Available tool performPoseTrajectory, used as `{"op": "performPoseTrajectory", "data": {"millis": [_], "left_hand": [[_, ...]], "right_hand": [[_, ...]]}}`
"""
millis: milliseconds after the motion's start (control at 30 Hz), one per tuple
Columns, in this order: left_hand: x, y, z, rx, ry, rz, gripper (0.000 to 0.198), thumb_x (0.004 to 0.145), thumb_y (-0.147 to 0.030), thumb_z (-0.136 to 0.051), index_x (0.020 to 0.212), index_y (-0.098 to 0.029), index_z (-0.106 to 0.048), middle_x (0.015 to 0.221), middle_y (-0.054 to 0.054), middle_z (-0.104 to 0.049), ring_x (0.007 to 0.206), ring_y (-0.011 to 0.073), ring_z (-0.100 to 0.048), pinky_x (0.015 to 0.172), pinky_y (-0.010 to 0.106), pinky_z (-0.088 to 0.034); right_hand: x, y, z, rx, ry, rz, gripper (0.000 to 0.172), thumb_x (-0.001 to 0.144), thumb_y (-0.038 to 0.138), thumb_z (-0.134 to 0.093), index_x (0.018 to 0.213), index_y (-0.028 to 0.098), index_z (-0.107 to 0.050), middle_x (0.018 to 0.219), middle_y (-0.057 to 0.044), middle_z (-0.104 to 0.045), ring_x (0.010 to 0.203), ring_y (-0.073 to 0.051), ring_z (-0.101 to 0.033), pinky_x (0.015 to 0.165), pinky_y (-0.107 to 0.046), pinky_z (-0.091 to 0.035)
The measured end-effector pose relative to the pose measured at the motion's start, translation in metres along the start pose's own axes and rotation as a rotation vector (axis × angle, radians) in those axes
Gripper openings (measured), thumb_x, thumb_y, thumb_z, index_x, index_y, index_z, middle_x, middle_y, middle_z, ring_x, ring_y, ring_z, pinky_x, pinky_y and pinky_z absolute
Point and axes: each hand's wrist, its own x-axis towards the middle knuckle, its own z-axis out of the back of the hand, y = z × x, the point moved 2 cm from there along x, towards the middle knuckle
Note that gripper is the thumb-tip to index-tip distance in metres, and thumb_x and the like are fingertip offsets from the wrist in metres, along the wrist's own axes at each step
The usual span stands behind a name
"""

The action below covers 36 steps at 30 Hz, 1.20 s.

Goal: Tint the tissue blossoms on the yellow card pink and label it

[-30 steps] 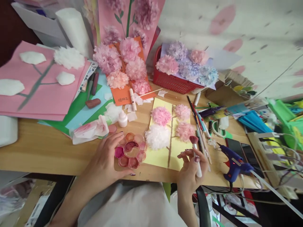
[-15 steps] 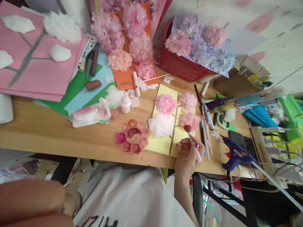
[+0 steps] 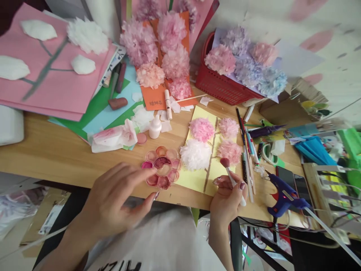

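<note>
My right hand (image 3: 227,197) grips a makeup brush (image 3: 233,180) by its white handle, its reddish bristles pointing up near a pink paper flower (image 3: 229,151). That flower sits on a yellow sheet (image 3: 194,180), along with a white paper flower (image 3: 195,154), more pink ones and a painted brown stem. My left hand (image 3: 118,195) is over the front edge of the table, fingers apart and nothing in them. Its index fingertip reaches over the flower-shaped paint palette (image 3: 164,183), whose wells hold pink and red paint; whether they touch I cannot tell.
Left of the palette stand a small white bottle (image 3: 155,127) and a stained tissue (image 3: 113,138). Pens and brushes (image 3: 248,165) lie right of the yellow sheet, then a blue glue gun (image 3: 286,194) with its cord. A red basket (image 3: 222,88) of paper flowers stands behind.
My left hand has come in from the lower left to the palette, its fingers now showing. My right hand still holds the brush near the pink flower. The whole view has shifted slightly.
</note>
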Motion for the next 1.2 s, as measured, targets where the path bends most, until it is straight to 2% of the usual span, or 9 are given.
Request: {"op": "performPoseTrajectory", "data": {"millis": [133, 233, 333, 567, 700, 800, 933, 1067, 1200], "left_hand": [[-0.008, 0.025, -0.021, 0.123, 0.051, 0.132, 0.080, 0.074, -0.046, -0.081, 0.139, -0.021, -0.042, 0.124, 0.012, -0.060, 0.114, 0.0314, -0.059, 0.094, 0.050, -0.056], [-0.020, 0.034, -0.030, 0.097, 0.103, 0.195, 0.097, 0.068, -0.042, -0.087, 0.145, -0.023, -0.033, 0.136, 0.013, -0.054, 0.125, 0.0355, -0.053, 0.102, 0.055, -0.051], [-0.020, 0.035, -0.035, 0.067, 0.127, 0.199, 0.100, 0.065, -0.038, -0.089, 0.146, -0.027, -0.031, 0.140, 0.012, -0.053, 0.127, 0.0382, -0.052, 0.104, 0.058, -0.048], [-0.004, 0.029, -0.044, 0.108, 0.176, 0.155, 0.110, 0.060, -0.039, -0.093, 0.146, -0.024, -0.026, 0.142, 0.017, -0.052, 0.129, 0.0392, -0.052, 0.104, 0.059, -0.046], [0.001, 0.031, -0.044, 0.096, 0.211, 0.137, 0.113, 0.055, -0.037, -0.095, 0.144, -0.024, -0.026, 0.141, 0.017, -0.053, 0.129, 0.0386, -0.052, 0.104, 0.056, -0.047], [0.002, 0.033, -0.044, 0.072, 0.209, 0.114, 0.111, 0.057, -0.033, -0.095, 0.143, -0.024, -0.027, 0.141, 0.016, -0.053, 0.130, 0.0375, -0.051, 0.105, 0.055, -0.047], [-0.005, 0.037, -0.049, 0.060, 0.155, 0.143, 0.118, 0.052, -0.034, -0.097, 0.146, -0.026, -0.026, 0.147, 0.017, -0.051, 0.135, 0.0395, -0.048, 0.106, 0.055, -0.045], [-0.009, 0.040, -0.059, 0.064, 0.103, 0.139, 0.125, 0.045, -0.037, -0.099, 0.147, -0.028, -0.026, 0.144, 0.016, -0.055, 0.129, 0.0384, -0.055, 0.103, 0.052, -0.050], [-0.012, 0.056, -0.065, 0.134, 0.075, 0.039, 0.130, 0.041, -0.040, -0.099, 0.146, -0.023, -0.025, 0.138, 0.019, -0.059, 0.125, 0.0400, -0.058, 0.100, 0.051, -0.051]], "right_hand": [[0.003, 0.003, 0.001, -0.240, 0.090, 0.167, 0.016, 0.090, 0.035, -0.066, 0.098, 0.022, -0.067, 0.090, -0.003, -0.063, 0.081, -0.019, -0.060, 0.076, -0.036, -0.047], [0.007, 0.000, 0.002, -0.433, 0.240, 0.250, 0.016, 0.090, 0.032, -0.065, 0.101, 0.022, -0.070, 0.087, -0.003, -0.060, 0.084, -0.020, -0.057, 0.077, -0.036, -0.045], [0.009, -0.005, 0.002, -0.596, 0.351, 0.264, 0.018, 0.092, 0.033, -0.062, 0.101, 0.021, -0.072, 0.084, -0.004, -0.059, 0.081, -0.021, -0.057, 0.074, -0.036, -0.044], [0.014, -0.004, 0.005, -0.667, 0.298, 0.318, 0.020, 0.092, 0.033, -0.061, 0.103, 0.021, -0.071, 0.118, -0.013, -0.062, 0.115, -0.030, -0.058, 0.092, -0.046, -0.047], [0.027, 0.020, -0.011, -0.569, 0.356, 0.467, 0.013, 0.092, 0.024, -0.062, 0.104, 0.022, -0.068, 0.111, -0.010, -0.065, 0.107, -0.025, -0.062, 0.090, -0.043, -0.049], [0.029, 0.042, -0.031, -0.529, 0.456, 0.630, 0.018, 0.093, 0.015, -0.059, 0.108, 0.023, -0.065, 0.106, -0.008, -0.067, 0.104, -0.022, -0.064, 0.089, -0.039, -0.051], [0.022, 0.046, -0.042, -0.609, 0.631, 0.738, 0.024, 0.095, 0.012, -0.055, 0.116, 0.022, -0.061, 0.107, -0.008, -0.067, 0.105, -0.021, -0.065, 0.090, -0.037, -0.053], [0.029, 0.038, -0.030, -0.685, 0.607, 0.764, 0.019, 0.097, 0.017, -0.054, 0.113, 0.022, -0.062, 0.101, -0.008, -0.069, 0.101, -0.020, -0.068, 0.083, -0.030, -0.056], [0.036, 0.037, -0.016, -0.722, 0.480, 0.751, 0.017, 0.099, 0.022, -0.052, 0.112, 0.024, -0.063, 0.094, -0.006, -0.072, 0.083, -0.018, -0.070, 0.070, -0.026, -0.056]]}}
